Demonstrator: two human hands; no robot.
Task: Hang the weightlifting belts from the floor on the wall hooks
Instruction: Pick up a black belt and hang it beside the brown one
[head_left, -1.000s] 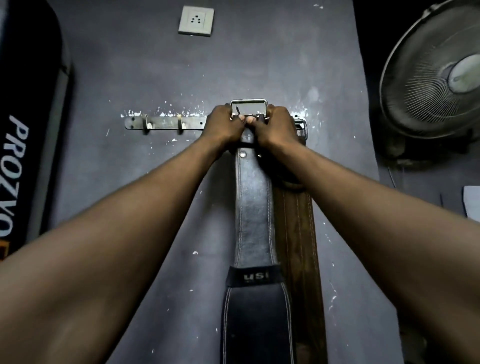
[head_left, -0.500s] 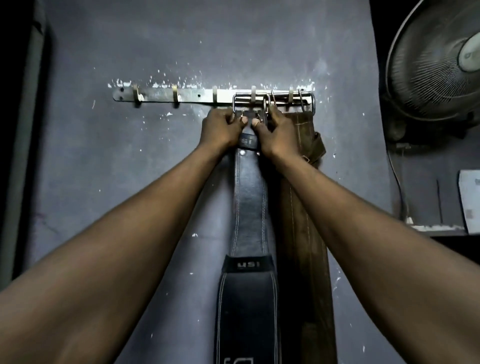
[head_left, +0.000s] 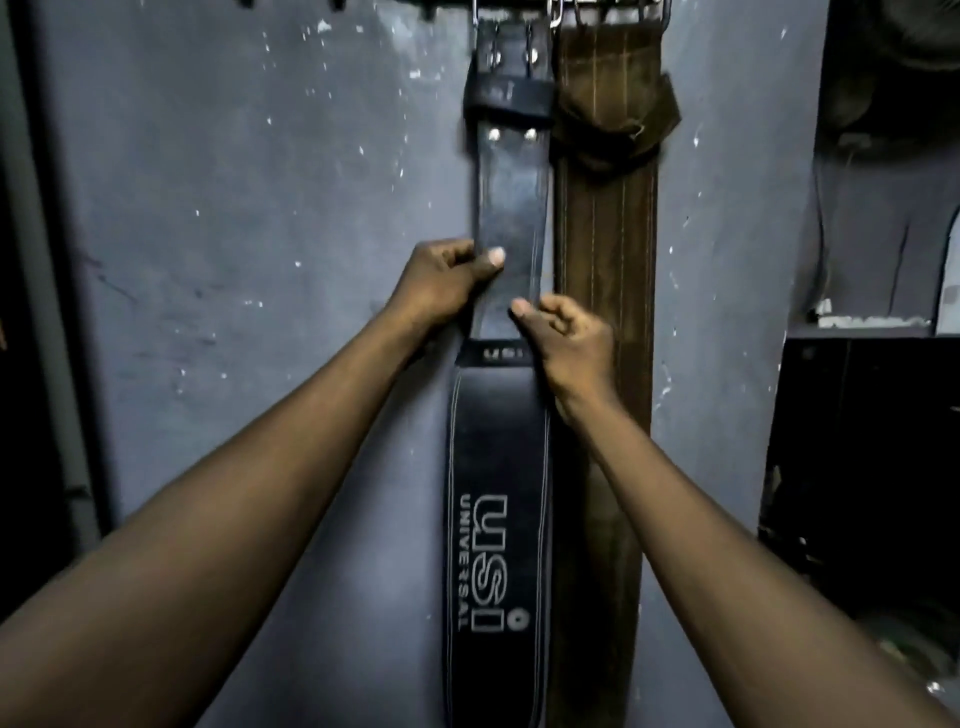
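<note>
A long black leather weightlifting belt (head_left: 496, 467) printed "USI UNIVERSAL" hangs flat against the grey speckled wall (head_left: 260, 182), its top at the dark hook rail (head_left: 519, 4) along the upper edge. Just to its right, touching, hangs a brown stitched suede belt (head_left: 605, 234). The left hand (head_left: 441, 280) pinches the black belt's left edge, thumb on its face. The right hand (head_left: 566, 338) grips its right edge, fingers curled closed.

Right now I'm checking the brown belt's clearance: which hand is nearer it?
Right. The right hand sits at the black belt's edge beside the brown belt; the left hand is across the black belt.
</note>
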